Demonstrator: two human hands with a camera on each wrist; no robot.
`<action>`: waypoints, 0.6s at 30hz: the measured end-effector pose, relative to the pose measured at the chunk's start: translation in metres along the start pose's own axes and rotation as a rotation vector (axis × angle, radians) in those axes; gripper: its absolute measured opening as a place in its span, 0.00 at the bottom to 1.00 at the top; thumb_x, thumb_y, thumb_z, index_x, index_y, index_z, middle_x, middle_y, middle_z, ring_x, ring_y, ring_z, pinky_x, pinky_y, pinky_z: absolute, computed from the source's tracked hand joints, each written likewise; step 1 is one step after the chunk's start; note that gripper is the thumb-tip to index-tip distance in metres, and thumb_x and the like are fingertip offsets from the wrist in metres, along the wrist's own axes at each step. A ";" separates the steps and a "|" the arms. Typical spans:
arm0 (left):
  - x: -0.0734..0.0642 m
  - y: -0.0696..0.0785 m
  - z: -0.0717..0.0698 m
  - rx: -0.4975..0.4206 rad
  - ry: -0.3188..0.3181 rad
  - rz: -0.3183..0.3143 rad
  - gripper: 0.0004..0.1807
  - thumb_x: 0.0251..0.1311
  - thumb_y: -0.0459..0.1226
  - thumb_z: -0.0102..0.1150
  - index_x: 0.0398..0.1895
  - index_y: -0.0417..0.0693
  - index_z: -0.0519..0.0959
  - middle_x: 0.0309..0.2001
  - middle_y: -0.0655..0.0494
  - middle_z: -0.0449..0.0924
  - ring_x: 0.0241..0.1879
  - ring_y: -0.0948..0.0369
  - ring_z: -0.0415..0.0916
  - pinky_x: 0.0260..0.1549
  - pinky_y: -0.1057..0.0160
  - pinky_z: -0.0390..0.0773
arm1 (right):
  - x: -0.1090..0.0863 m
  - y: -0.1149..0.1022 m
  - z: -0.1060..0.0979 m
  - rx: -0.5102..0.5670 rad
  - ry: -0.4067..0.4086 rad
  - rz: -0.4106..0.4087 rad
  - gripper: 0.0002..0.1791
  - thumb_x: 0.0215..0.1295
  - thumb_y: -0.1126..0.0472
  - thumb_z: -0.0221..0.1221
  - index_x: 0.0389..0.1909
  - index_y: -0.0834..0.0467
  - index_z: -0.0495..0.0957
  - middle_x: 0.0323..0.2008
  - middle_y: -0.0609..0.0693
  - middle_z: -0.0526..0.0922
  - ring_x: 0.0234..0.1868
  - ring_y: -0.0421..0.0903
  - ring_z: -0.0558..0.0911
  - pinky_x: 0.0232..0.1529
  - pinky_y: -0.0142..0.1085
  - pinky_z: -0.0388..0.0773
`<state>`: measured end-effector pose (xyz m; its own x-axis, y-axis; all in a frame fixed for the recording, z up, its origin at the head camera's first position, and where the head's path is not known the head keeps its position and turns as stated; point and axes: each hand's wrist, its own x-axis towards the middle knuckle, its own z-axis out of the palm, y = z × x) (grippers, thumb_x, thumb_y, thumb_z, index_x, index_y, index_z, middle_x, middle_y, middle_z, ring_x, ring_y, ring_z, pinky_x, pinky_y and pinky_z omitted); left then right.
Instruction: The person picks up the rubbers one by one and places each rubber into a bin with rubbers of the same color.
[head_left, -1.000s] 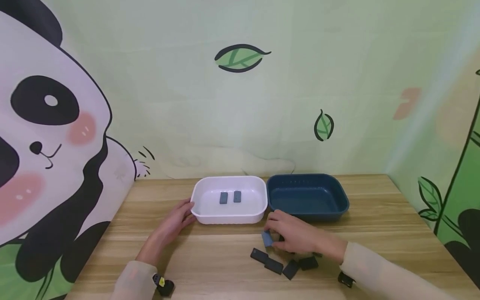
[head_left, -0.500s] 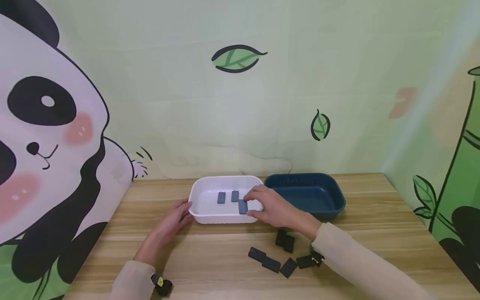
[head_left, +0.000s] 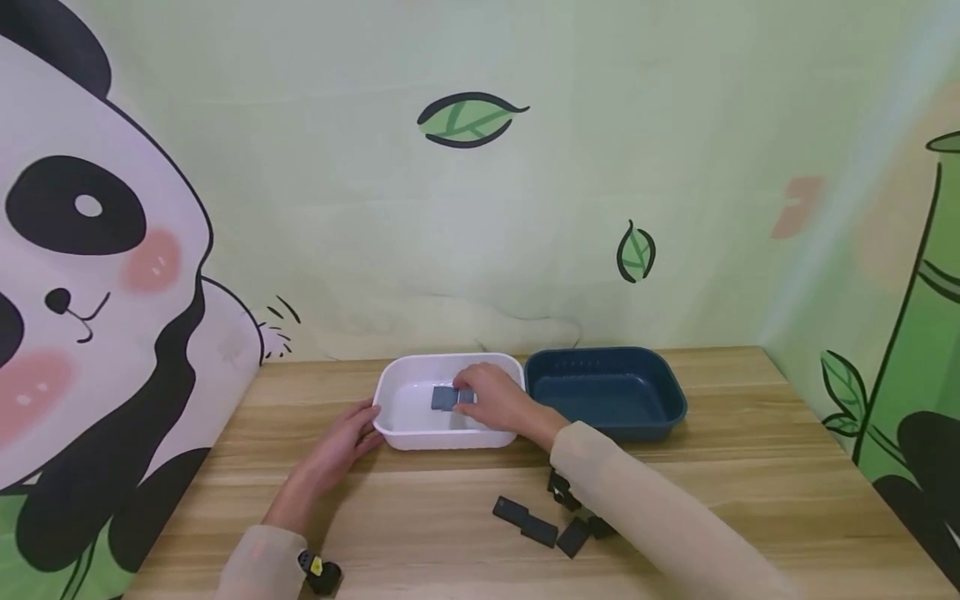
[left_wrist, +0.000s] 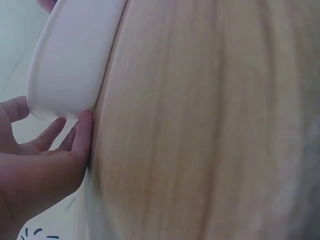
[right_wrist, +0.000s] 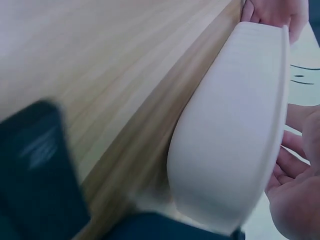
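Observation:
My left hand (head_left: 345, 442) rests against the left end of a white plastic tub (head_left: 450, 440), thumb at the rim and fingertips on the outer wall, as the left wrist view shows. My right hand (head_left: 495, 398) reaches over the tub's right side and pinches a small blue-grey rectangular block low inside it. Beside those fingertips lie flat blue-grey blocks (head_left: 442, 398); the fingers partly cover the group, so which one is held is hard to tell. From the right wrist view, the tub wall (right_wrist: 225, 125) hides the right fingertips and the blocks.
A navy tub (head_left: 606, 432) stands against the white one's right side. Several black rectangular blocks (head_left: 538, 530) lie on the wooden table (head_left: 420, 525) in front, some covered by the right sleeve (head_left: 645, 492). Behind the table hangs a panda-printed cloth (head_left: 337, 208).
My right hand has lifted a blue-grey block from the table, carried it leftward into the white tub, and brought it up to the two blocks there. My left hand has stayed at the tub.

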<state>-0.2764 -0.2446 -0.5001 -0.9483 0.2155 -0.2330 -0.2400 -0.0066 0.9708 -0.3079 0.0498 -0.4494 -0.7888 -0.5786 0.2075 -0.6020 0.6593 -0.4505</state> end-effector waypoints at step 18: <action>0.001 -0.001 -0.001 -0.006 0.007 -0.002 0.35 0.86 0.41 0.39 0.83 0.29 0.44 0.82 0.32 0.50 0.80 0.42 0.54 0.72 0.54 0.70 | 0.028 -0.005 0.028 0.045 -0.165 0.054 0.13 0.65 0.61 0.74 0.47 0.61 0.89 0.40 0.50 0.88 0.42 0.43 0.81 0.50 0.34 0.81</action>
<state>-0.2777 -0.2452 -0.5015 -0.9493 0.2086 -0.2351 -0.2429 -0.0123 0.9700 -0.3238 0.0171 -0.4657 -0.7864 -0.6165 0.0386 -0.5505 0.6711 -0.4965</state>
